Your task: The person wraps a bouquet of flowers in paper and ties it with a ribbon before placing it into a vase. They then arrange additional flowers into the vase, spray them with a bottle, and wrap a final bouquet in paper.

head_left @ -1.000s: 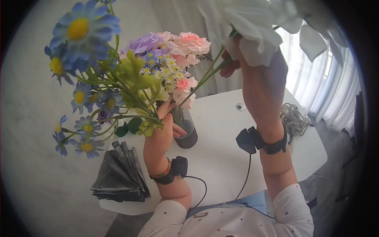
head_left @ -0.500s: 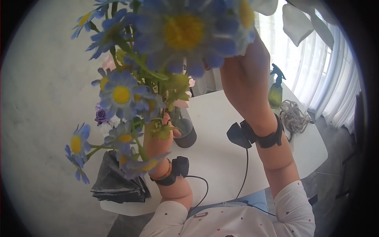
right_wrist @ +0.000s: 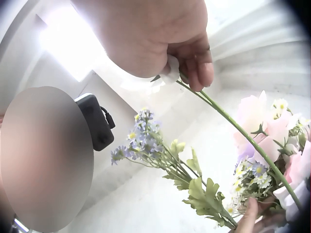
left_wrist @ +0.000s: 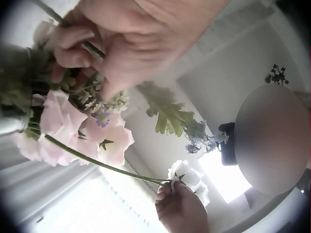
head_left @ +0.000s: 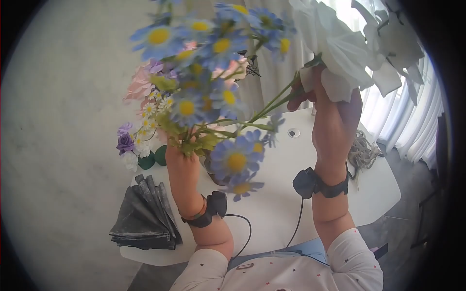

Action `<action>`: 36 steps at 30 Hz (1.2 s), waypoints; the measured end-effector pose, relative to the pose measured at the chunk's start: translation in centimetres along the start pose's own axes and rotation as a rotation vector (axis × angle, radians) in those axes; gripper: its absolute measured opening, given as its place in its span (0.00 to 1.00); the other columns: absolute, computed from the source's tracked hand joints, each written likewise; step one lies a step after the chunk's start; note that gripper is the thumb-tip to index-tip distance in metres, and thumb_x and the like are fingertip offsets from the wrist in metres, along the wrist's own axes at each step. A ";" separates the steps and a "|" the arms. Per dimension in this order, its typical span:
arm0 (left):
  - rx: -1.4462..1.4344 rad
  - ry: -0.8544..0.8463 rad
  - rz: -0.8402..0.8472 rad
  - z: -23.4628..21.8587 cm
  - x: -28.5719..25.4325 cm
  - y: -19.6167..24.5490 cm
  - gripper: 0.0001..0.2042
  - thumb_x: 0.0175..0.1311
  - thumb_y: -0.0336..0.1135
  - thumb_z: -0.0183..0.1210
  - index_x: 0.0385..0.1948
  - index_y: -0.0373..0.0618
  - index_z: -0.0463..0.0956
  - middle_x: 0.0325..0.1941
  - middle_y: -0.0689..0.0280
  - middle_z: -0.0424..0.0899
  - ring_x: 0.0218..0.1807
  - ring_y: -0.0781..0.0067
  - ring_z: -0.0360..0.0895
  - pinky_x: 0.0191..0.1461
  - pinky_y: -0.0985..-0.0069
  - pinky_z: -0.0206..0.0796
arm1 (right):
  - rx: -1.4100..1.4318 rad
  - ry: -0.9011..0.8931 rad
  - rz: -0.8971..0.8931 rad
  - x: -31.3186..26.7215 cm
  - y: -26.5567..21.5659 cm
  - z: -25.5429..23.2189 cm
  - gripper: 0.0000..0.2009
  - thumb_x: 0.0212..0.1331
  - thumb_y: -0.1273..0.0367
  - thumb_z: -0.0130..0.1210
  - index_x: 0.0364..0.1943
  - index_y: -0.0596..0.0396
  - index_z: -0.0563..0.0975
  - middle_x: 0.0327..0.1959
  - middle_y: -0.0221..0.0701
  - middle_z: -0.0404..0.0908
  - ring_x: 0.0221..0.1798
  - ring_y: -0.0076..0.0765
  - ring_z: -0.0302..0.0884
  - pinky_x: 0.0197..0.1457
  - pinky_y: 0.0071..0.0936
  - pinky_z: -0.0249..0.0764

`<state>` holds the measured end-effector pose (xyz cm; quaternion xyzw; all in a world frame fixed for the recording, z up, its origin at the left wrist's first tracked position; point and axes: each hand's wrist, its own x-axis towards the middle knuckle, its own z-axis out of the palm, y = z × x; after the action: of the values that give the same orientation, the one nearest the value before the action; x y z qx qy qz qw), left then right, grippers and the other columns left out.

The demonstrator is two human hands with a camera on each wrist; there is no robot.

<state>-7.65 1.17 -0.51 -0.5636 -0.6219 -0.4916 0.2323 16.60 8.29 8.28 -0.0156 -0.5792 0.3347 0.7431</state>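
In the left wrist view my left hand [left_wrist: 141, 43] curls its fingers round a green stem [left_wrist: 92, 50]. Blue daisies [head_left: 236, 163] with leafy stems fan out over this hand in the head view, partly hiding it. My right hand [right_wrist: 155, 39] pinches the green stem [right_wrist: 243, 133] of the white flowers [head_left: 340, 53] just below the blooms. That stem slants down to the bouquet of pink roses [left_wrist: 60, 126] and small white daisies [right_wrist: 248, 182] beside my left hand. A glass container [left_wrist: 14, 90] surrounds the lower part of the bouquet.
On the white table [head_left: 272, 208], folded dark sheets [head_left: 145, 216] lie at the left and a grey bundle of cord [head_left: 361, 155] at the right. A small round item [head_left: 293, 133] lies near the far edge. Curtains [head_left: 407, 116] hang behind.
The blue daisies have swung to the right and away from the camera since half a second ago. My right hand has shifted slightly right, with the white flowers back in fuller view.
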 end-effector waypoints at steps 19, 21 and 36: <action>-0.402 0.420 -0.252 2.6 2.6 -5.0 0.28 0.54 0.33 0.62 0.57 0.39 0.60 0.51 0.55 0.75 0.52 0.63 0.75 0.53 0.72 0.67 | 0.035 0.002 0.155 -3.0 2.6 -3.3 0.12 0.62 0.79 0.47 0.50 0.67 0.71 0.32 0.38 0.79 0.25 0.29 0.77 0.29 0.22 0.74; -0.761 0.329 -0.478 2.4 2.9 -4.9 0.28 0.51 0.36 0.65 0.55 0.41 0.65 0.46 0.60 0.78 0.41 0.74 0.78 0.31 0.81 0.69 | 0.045 -0.018 0.137 -3.0 2.7 -3.5 0.12 0.61 0.79 0.47 0.49 0.67 0.70 0.32 0.39 0.79 0.25 0.29 0.77 0.29 0.22 0.74; -0.687 0.601 -0.660 0.9 3.0 -1.9 0.17 0.61 0.44 0.60 0.45 0.44 0.73 0.31 0.70 0.78 0.20 0.82 0.70 0.16 0.86 0.50 | 0.055 0.040 0.181 -2.7 4.5 -5.2 0.13 0.61 0.79 0.46 0.50 0.68 0.70 0.31 0.39 0.79 0.24 0.28 0.76 0.29 0.22 0.73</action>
<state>-9.96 3.58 1.04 -0.2176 -0.4757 -0.8515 0.0362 18.71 12.29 2.43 -0.0540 -0.5511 0.4157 0.7216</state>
